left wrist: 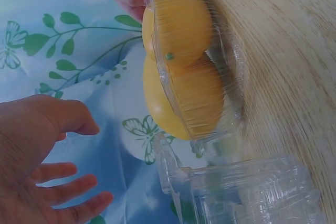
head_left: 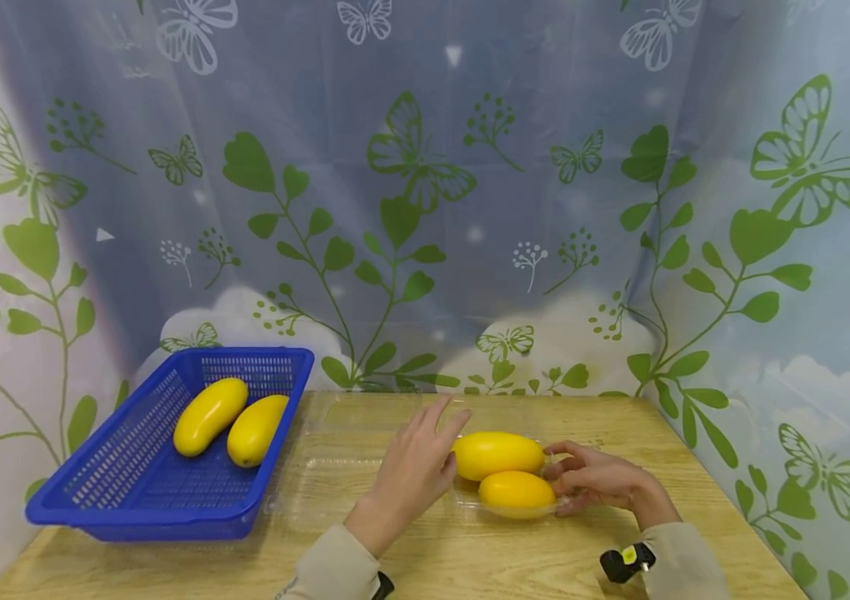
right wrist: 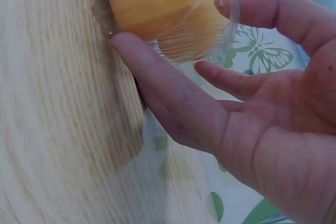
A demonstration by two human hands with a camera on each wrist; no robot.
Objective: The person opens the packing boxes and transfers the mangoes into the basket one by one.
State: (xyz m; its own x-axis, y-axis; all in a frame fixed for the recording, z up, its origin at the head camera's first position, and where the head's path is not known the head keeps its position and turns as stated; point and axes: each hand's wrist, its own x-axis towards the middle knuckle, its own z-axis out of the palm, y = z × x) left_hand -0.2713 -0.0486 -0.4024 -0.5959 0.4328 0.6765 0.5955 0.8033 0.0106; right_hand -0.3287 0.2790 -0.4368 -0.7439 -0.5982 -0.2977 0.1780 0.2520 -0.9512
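Two smooth, oblong yellow fruits lie side by side in a clear plastic container on the table. At the container's right end my right hand holds its wall, with fingertips at the rim and low on the side in the right wrist view. My left hand hovers by the container's left side, its fingers spread and holding nothing. The left wrist view shows a gap between that hand and the fruits, one with a small green spot. More clear plastic packaging lies beside the container.
A blue plastic basket stands at the left with two more yellow fruits inside. Clear plastic lies flat between the basket and my left hand. A curtain printed with leaves and butterflies hangs behind the wooden table.
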